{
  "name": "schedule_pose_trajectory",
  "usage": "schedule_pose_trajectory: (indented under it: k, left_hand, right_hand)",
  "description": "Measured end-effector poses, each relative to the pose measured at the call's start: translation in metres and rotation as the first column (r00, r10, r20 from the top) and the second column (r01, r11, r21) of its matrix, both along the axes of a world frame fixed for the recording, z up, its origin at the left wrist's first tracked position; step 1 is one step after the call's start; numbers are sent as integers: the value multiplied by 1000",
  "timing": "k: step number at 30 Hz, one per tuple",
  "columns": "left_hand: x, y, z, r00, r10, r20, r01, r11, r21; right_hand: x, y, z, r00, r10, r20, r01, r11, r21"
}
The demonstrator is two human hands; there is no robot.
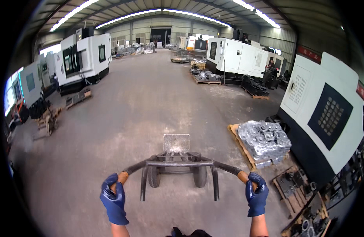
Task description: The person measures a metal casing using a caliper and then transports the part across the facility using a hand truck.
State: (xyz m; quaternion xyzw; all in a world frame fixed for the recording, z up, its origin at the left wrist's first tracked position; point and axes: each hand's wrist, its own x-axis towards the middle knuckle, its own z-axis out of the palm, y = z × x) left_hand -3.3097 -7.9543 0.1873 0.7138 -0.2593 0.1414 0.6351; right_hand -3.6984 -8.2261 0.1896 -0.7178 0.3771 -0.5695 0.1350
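Both my hands wear blue coated gloves and hold a two-wheeled hand truck point(180, 163) in front of me. My left hand point(113, 197) is wrapped round the brown grip at the end of its left handle. Round the right handle's brown grip closes my right hand point(256, 194). The frame is dark metal tube, with two legs pointing back toward me. Under it show two black wheels, and a worn metal plate point(177, 143) stands at the far end. No load shows on the truck.
Wrapped metal parts point(263, 138) are stacked on a wooden pallet at the right, beside a large white machine point(304, 85). More pallets of dark parts point(294, 183) lie nearer. Another white machine point(85, 57) stands at the left. A concrete floor point(142, 87) runs between the machine rows.
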Motion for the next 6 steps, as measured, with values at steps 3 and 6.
schedule_pose_trajectory:
  k: [3, 6]
  left_hand:
    - [53, -85, 29, 984, -26, 174, -14, 974, 224]
    - [131, -159, 20, 946, -87, 313, 26, 981, 193]
  right_hand:
    - [64, -89, 14, 999, -2, 36, 1, 1000, 9]
    - [127, -178, 9, 997, -31, 67, 32, 999, -13]
